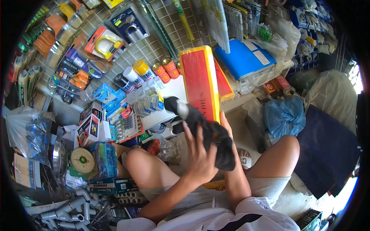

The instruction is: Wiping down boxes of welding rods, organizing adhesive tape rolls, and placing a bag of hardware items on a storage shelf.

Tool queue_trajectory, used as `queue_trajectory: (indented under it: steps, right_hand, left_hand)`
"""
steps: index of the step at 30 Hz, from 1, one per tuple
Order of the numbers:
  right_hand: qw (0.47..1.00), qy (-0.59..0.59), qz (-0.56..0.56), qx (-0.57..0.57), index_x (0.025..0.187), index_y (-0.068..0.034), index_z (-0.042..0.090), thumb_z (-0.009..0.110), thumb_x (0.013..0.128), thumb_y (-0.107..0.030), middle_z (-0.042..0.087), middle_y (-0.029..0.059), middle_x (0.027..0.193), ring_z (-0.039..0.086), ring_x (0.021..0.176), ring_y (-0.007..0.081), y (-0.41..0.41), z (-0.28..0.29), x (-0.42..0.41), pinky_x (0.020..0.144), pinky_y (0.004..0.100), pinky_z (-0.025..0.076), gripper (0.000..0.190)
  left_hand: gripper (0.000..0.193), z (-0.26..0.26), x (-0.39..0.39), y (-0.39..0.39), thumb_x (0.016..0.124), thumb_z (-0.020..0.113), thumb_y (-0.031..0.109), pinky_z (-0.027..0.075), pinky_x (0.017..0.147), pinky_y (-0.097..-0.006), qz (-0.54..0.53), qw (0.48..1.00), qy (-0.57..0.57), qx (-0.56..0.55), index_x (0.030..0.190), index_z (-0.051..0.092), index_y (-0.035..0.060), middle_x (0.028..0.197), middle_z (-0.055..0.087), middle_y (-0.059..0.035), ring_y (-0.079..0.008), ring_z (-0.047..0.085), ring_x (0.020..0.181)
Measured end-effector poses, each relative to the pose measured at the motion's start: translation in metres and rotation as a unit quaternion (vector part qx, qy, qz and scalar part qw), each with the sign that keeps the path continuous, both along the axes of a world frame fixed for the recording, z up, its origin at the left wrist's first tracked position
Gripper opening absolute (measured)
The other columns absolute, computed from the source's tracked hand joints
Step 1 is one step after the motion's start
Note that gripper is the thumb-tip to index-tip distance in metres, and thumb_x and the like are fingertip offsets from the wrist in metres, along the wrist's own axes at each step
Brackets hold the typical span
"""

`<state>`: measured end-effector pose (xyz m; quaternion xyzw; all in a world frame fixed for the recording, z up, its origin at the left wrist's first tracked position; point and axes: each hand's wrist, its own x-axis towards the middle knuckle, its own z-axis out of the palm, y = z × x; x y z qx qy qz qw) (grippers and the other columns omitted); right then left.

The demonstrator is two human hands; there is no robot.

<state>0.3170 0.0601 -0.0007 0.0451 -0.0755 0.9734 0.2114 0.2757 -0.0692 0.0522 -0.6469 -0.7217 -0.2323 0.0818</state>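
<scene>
A long red box with yellow edges [200,75] is held up in front of me, its face bearing dark lettering. My right hand [227,125] grips its lower end, with most of the fingers hidden behind the box and a cloth. My left hand [201,154] has its fingers spread over a crumpled black cloth [224,151] and presses it against the lower part of the box. A pale patch shows on the cloth's upper end. Another red and yellow box [224,83] lies behind the first, partly covered by it.
Spray cans [141,69] and small orange tins [166,69] stand on a white shelf [179,86] ahead. A blue folder [244,59] lies at upper right. Packaged padlocks [133,30] hang on a wire grid. To my left are a dial scale [83,160] and grey pipe fittings [69,209].
</scene>
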Motion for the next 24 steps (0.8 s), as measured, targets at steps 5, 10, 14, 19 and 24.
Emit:
queue_trajectory:
  steps: [5, 10, 14, 19, 24]
  right_hand:
    - [0.99, 0.008, -0.127, -0.056, 0.143, -0.002, 0.046, 0.044, 0.105, -0.043, 0.058, 0.0152, 0.137, 0.058, 0.121, 0.0255, -0.011, 0.027, 0.007, 0.109, 0.0388, 0.043, 0.056]
    - [0.968, -0.132, -0.124, 0.171, 0.136, -0.002, 0.051, 0.042, 0.106, -0.04, 0.063, 0.0087, 0.123, 0.059, 0.11, 0.0156, -0.026, 0.009, 0.003, 0.099, 0.033, 0.047, 0.05]
    - [0.976, -0.113, -0.091, 0.161, 0.132, -0.002, 0.055, 0.043, 0.105, -0.044, 0.065, 0.0082, 0.118, 0.062, 0.103, 0.0142, -0.031, 0.007, 0.004, 0.092, 0.0314, 0.05, 0.051]
    - [0.977, -0.101, -0.081, 0.168, 0.132, -0.001, 0.055, 0.045, 0.105, -0.044, 0.067, 0.0092, 0.117, 0.064, 0.101, 0.0149, -0.029, 0.005, 0.004, 0.091, 0.0316, 0.051, 0.052]
    - [0.996, 0.02, -0.042, 0.073, 0.135, -0.002, 0.054, 0.047, 0.103, -0.041, 0.065, 0.0124, 0.126, 0.064, 0.111, 0.0216, -0.028, -0.029, 0.003, 0.098, 0.0372, 0.05, 0.051]
  left_hand:
    - [0.077, 0.038, -0.013, 0.03, 0.087, 0.064, 0.036, 0.012, 0.109, -0.0768, -0.011, 0.998, 0.053, 0.013, 0.156, 0.035, 0.0182, 0.155, 0.011, -0.0387, -0.0702, 0.003, 0.138]
    - [0.085, 0.099, -0.061, 0.098, 0.073, 0.066, 0.01, 0.014, 0.116, -0.0683, -0.004, 0.991, 0.085, 0.104, 0.154, 0.039, 0.0217, 0.155, 0.02, -0.0341, -0.0594, 0.009, 0.145]
    - [0.07, 0.123, -0.096, 0.119, 0.077, 0.061, 0.007, 0.02, 0.117, -0.0574, 0.01, 0.982, 0.079, 0.17, 0.146, 0.048, 0.0118, 0.145, 0.038, -0.0332, -0.0514, 0.029, 0.138]
    - [0.083, 0.101, -0.081, 0.09, 0.075, 0.063, 0.005, 0.015, 0.118, -0.0641, 0.036, 0.988, 0.091, 0.12, 0.153, 0.034, 0.0065, 0.153, 0.025, -0.0354, -0.0595, 0.015, 0.142]
    - [0.086, 0.055, 0.002, 0.006, 0.073, 0.064, 0.013, 0.019, 0.11, -0.0751, -0.045, 0.997, 0.027, -0.059, 0.154, 0.035, 0.0067, 0.142, 0.037, -0.0381, -0.0638, 0.018, 0.14]
